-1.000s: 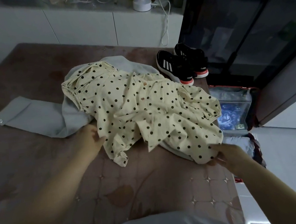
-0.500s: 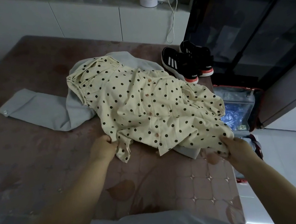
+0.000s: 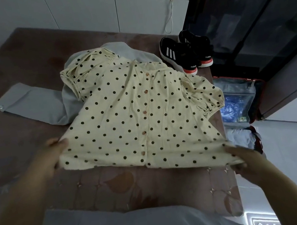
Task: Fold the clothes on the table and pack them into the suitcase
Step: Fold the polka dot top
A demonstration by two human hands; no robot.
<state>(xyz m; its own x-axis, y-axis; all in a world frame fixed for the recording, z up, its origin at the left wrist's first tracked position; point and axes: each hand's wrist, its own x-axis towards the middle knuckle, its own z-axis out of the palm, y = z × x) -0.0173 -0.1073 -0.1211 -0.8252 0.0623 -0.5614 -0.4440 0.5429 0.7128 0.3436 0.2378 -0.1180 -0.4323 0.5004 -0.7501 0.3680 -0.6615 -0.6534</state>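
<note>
Both grips, left hand (image 3: pixel 53 158) and right hand (image 3: pixel 244 161), pinch the dotted blouse (image 3: pixel 134 114), now spread flat

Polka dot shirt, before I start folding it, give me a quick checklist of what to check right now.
1. Grip of the left hand on one hem corner: ok.
2. Grip of the right hand on the other hem corner: ok.
3. The shirt spread out, buttons up: ok.
4. Its sleeve fully on the table: not ok, it pokes past the edge by the suitcase.
5. The grey garment clear of the shirt: not ok, it lies underneath.
6. Room in the suitcase: cannot tell.
</note>
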